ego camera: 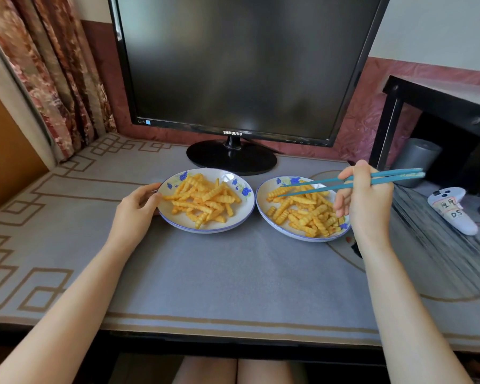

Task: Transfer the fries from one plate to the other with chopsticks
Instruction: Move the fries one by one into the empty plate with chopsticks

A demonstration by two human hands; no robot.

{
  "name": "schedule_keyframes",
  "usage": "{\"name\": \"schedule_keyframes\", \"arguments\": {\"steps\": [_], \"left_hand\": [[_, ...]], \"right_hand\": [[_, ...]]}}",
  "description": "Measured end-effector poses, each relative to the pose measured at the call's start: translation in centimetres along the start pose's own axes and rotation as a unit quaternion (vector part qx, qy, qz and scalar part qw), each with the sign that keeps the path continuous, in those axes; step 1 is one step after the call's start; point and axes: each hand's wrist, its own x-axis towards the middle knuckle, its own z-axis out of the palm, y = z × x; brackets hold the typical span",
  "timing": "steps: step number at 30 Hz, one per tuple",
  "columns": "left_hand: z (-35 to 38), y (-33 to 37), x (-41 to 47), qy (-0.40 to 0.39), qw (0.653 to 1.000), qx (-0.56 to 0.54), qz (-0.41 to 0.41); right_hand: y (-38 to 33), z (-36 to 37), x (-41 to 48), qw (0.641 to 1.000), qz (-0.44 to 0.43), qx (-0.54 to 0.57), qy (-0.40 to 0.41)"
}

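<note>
— What can't you make out?

— My right hand covers the near edge of the right plate, and whether the chopsticks pinch a fry is unclear.

— How are your hands?

— Right hand grips the chopsticks, tips slightly apart over the fries beneath it. Left hand curls on the rim of the left plate.

"samsung" on monitor; "ds" on controller
</note>
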Motion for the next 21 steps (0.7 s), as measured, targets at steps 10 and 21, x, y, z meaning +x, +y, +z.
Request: {"name": "schedule_keyframes", "arguments": {"steps": [10,21], "left_hand": [[0.0,-0.1,0.0,-0.001,1.0,0.0,-0.004],[0.0,-0.3,0.1,-0.002,1.0,-0.004,-0.011]], "right_hand": [[1.0,1.0,0.3,1.0,0.001,-0.01,-0.011],[1.7,1.1,1.0,1.0,0.015,-0.005,-0.003]]}}
